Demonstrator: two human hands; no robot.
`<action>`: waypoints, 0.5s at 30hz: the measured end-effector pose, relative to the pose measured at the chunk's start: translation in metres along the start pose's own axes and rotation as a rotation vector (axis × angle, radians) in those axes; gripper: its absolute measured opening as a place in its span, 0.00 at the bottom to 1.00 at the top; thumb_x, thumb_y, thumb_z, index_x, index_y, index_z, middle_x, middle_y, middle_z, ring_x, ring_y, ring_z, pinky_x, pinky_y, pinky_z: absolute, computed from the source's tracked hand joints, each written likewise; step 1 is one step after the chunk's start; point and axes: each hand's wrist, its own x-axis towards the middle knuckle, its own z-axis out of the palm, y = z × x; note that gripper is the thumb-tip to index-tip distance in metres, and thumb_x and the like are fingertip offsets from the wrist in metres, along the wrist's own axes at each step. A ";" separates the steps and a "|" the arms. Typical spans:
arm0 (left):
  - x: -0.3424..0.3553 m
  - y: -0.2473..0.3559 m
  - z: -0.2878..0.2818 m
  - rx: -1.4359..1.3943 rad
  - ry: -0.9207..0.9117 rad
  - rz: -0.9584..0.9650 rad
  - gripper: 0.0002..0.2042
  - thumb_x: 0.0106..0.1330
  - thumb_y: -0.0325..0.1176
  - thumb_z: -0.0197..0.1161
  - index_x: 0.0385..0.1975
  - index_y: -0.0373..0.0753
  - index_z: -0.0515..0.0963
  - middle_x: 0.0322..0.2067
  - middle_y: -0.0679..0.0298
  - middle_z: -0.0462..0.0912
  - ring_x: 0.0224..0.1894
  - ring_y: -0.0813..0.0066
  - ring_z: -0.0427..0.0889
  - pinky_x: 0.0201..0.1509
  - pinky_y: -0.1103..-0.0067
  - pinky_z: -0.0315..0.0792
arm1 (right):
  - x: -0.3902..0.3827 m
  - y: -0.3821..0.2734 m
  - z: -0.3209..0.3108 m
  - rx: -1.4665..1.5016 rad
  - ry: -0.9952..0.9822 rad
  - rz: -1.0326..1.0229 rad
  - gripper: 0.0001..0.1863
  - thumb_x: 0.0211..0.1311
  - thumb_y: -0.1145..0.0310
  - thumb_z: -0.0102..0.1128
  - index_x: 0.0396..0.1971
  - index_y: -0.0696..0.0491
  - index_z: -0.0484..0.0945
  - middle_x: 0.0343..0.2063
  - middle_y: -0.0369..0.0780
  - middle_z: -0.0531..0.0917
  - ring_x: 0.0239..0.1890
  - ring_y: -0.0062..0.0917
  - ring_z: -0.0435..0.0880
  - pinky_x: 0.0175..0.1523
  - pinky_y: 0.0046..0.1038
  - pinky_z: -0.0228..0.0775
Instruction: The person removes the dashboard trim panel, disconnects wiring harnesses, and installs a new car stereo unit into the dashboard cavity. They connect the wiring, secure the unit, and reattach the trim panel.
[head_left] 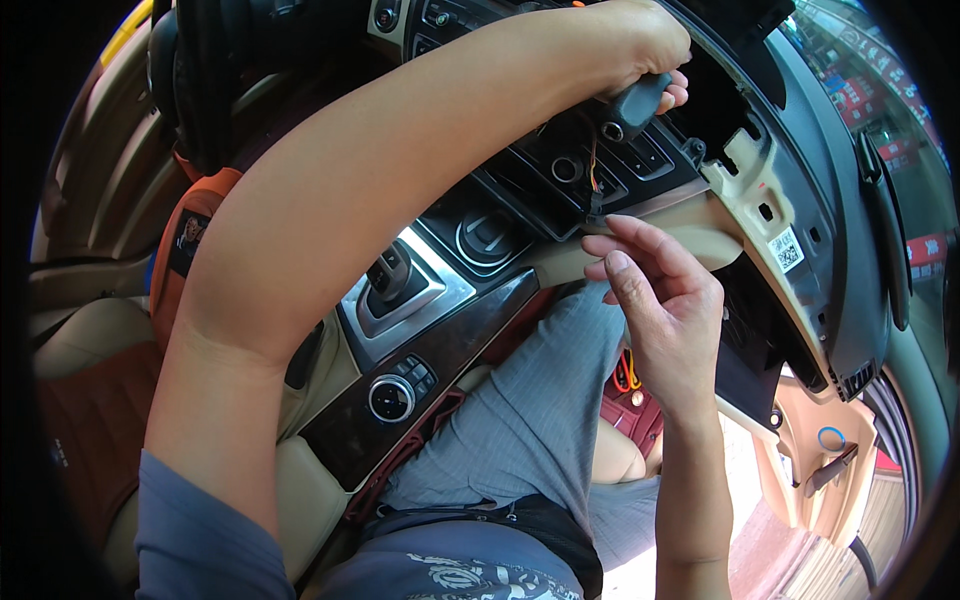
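From my feed the cabin is bright with daylight pouring in from the right, where the windscreen (870,90) and the ground past the open door (770,540) wash out to glare. The left seats sit in soft shadow (edges bend hard into a black fisheye rim), and the centre stays sharp

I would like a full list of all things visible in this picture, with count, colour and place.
tool handle: one, black, in the left hand, at the dashboard
control panel: one, black, pulled loose, centre top
gear selector: one, black, centre console
round knob: one, silver, console, lower
dashboard trim: one, beige, right
seat: one, brown and beige, left
trousers: grey, bottom centre
left hand: top
right hand: fingers at the panel edge
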 end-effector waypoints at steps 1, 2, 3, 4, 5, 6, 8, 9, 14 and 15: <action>0.001 0.000 -0.001 0.009 0.007 0.014 0.07 0.77 0.30 0.50 0.42 0.32 0.71 0.26 0.58 0.76 0.19 0.71 0.76 0.18 0.76 0.72 | 0.000 0.000 0.000 -0.008 0.002 -0.004 0.16 0.72 0.73 0.60 0.56 0.62 0.80 0.44 0.43 0.90 0.43 0.21 0.88 0.51 0.24 0.81; 0.002 0.001 -0.003 0.041 -0.001 0.031 0.07 0.77 0.29 0.50 0.41 0.32 0.71 0.25 0.58 0.76 0.19 0.71 0.75 0.18 0.76 0.72 | 0.000 0.000 -0.001 -0.010 0.001 -0.009 0.16 0.72 0.72 0.60 0.56 0.62 0.80 0.44 0.43 0.90 0.43 0.21 0.88 0.51 0.24 0.81; 0.004 0.001 -0.005 0.072 -0.009 0.047 0.07 0.77 0.29 0.50 0.41 0.32 0.71 0.25 0.58 0.76 0.19 0.71 0.75 0.17 0.76 0.72 | 0.001 0.000 -0.001 -0.013 0.003 -0.013 0.16 0.72 0.72 0.60 0.56 0.62 0.80 0.44 0.43 0.90 0.44 0.22 0.88 0.52 0.25 0.81; 0.005 0.002 -0.006 0.103 -0.017 0.063 0.07 0.77 0.29 0.50 0.41 0.32 0.71 0.25 0.58 0.76 0.19 0.71 0.75 0.17 0.76 0.72 | 0.001 0.000 -0.001 -0.016 0.004 -0.017 0.16 0.72 0.72 0.60 0.56 0.62 0.80 0.44 0.43 0.90 0.44 0.22 0.89 0.52 0.25 0.81; 0.008 0.002 -0.007 0.099 -0.033 0.050 0.07 0.78 0.29 0.50 0.41 0.32 0.72 0.24 0.58 0.75 0.19 0.71 0.75 0.17 0.76 0.71 | 0.001 0.000 -0.001 -0.018 0.003 -0.019 0.16 0.72 0.72 0.60 0.56 0.62 0.80 0.44 0.43 0.90 0.44 0.22 0.89 0.52 0.25 0.81; 0.011 0.004 -0.008 0.096 -0.048 0.036 0.07 0.78 0.28 0.50 0.41 0.32 0.72 0.24 0.59 0.75 0.19 0.72 0.75 0.17 0.76 0.71 | 0.002 0.000 -0.001 -0.021 0.002 -0.021 0.16 0.72 0.72 0.60 0.56 0.62 0.80 0.44 0.43 0.90 0.44 0.22 0.89 0.52 0.25 0.82; 0.016 0.005 -0.009 0.112 -0.060 0.009 0.07 0.78 0.27 0.49 0.41 0.32 0.72 0.23 0.59 0.74 0.19 0.72 0.74 0.17 0.77 0.70 | 0.003 0.000 -0.001 -0.026 0.000 -0.024 0.16 0.72 0.72 0.60 0.56 0.62 0.80 0.44 0.43 0.90 0.44 0.22 0.89 0.52 0.25 0.82; 0.018 0.006 -0.010 0.121 -0.066 0.013 0.07 0.78 0.28 0.48 0.41 0.32 0.72 0.23 0.59 0.74 0.19 0.73 0.74 0.17 0.77 0.70 | 0.003 0.000 0.000 -0.029 0.000 -0.026 0.16 0.72 0.72 0.60 0.56 0.62 0.80 0.44 0.43 0.90 0.44 0.22 0.89 0.52 0.25 0.82; 0.019 0.007 -0.011 0.130 -0.097 0.025 0.07 0.79 0.28 0.47 0.41 0.32 0.72 0.22 0.60 0.74 0.19 0.73 0.73 0.16 0.79 0.69 | 0.006 0.001 0.003 -0.010 0.009 -0.032 0.16 0.72 0.72 0.60 0.56 0.62 0.80 0.44 0.43 0.90 0.44 0.22 0.89 0.52 0.25 0.81; 0.018 0.007 -0.012 0.147 -0.092 0.024 0.07 0.79 0.28 0.47 0.41 0.33 0.72 0.22 0.61 0.74 0.19 0.73 0.73 0.16 0.79 0.69 | 0.006 0.000 0.003 -0.007 0.009 -0.033 0.16 0.72 0.72 0.60 0.56 0.62 0.80 0.44 0.43 0.90 0.43 0.22 0.89 0.52 0.25 0.81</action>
